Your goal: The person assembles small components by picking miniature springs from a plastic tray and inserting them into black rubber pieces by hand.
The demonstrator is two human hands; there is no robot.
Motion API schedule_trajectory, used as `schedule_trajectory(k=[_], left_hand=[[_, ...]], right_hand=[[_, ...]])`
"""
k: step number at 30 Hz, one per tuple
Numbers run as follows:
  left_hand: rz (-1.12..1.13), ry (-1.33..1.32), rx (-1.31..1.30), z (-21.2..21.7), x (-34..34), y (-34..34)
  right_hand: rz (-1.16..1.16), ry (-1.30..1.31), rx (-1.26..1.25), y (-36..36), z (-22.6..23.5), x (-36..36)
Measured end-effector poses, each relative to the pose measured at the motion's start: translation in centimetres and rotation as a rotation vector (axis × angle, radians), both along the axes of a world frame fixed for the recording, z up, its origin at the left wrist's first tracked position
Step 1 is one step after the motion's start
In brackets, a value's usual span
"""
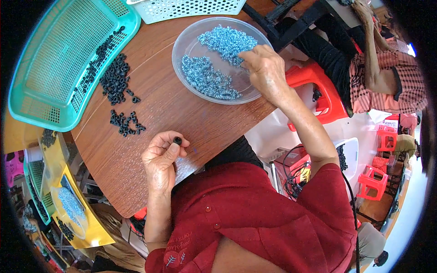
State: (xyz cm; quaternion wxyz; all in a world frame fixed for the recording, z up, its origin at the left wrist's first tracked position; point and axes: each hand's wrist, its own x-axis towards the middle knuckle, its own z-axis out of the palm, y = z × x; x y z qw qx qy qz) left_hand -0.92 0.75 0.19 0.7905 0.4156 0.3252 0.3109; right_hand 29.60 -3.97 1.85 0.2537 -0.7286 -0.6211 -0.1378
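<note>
My left hand [162,152] is over the near edge of the table, thumb and fingers pinching a small black cylindrical piece [177,140] with a hole in its top. My right hand [267,73] reaches over the rim of a clear round plastic bowl [180,81], fingers closed beside the springs; whatever is between its fingertips is hidden. Two heaps of small shiny bluish coil springs lie in the bowl, a far heap [225,40] and a near heap [207,77]. Left of the bowl, loose black pieces form a larger pile [115,79] and a smaller pile [125,123] on the wooden table.
A turquoise mesh basket [50,68] with more black pieces overlaps the table's left side. A white perforated basket [191,10] stands at the far edge. A red stool [318,86] and a seated person [380,79] are at the right. A yellow table [98,227] stands at the left.
</note>
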Motion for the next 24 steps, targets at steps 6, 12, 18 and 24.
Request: schedule_trajectory(k=[6, 12, 18, 24], left_hand=[[-0.025, 0.006, 0.03, -0.7, 0.0, 0.2], [-0.03, -0.011, 0.055, -0.9, -0.1, 0.2], [-0.044, 0.002, 0.068, -0.8, -0.2, 0.2], [0.006, 0.01, 0.068, -0.8, 0.1, -0.2]], right_hand=[[0.117, -0.124, -0.046, 3.4, -1.1, -0.3], [0.163, -0.06, -0.181, 4.0, -0.6, -0.3], [0.148, -0.049, -0.111, 3.3, -1.1, 0.4], [0.184, -0.156, -0.177, 4.6, -1.1, 0.1]])
